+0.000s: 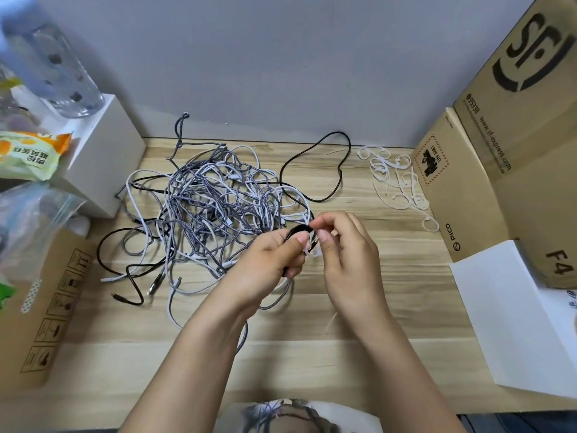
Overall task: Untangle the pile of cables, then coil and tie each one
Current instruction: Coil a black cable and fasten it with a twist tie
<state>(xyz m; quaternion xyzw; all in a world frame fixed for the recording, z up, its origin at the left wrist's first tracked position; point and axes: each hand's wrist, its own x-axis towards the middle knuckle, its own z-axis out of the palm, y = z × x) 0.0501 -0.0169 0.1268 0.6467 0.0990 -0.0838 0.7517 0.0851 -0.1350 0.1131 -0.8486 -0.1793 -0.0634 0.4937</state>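
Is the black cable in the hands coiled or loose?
Coiled. The left hand grips the black cable as a small bundle, while the right hand pinches a white tie at it.

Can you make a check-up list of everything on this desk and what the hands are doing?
Surface: wooden table, pale planks.
Job's things: tangled cable pile of grey braided, white and black leads; white ties heaped at the far right.
Clutter: snack packet, plastic bag, glass bottle on a white box.
Grippers: left hand grips a small black coil; right hand pinches a white tie at it.
Cables: one black cable loops out of the pile toward the wall.
Surroundings: cardboard boxes on the right, one on the left, grey wall behind.
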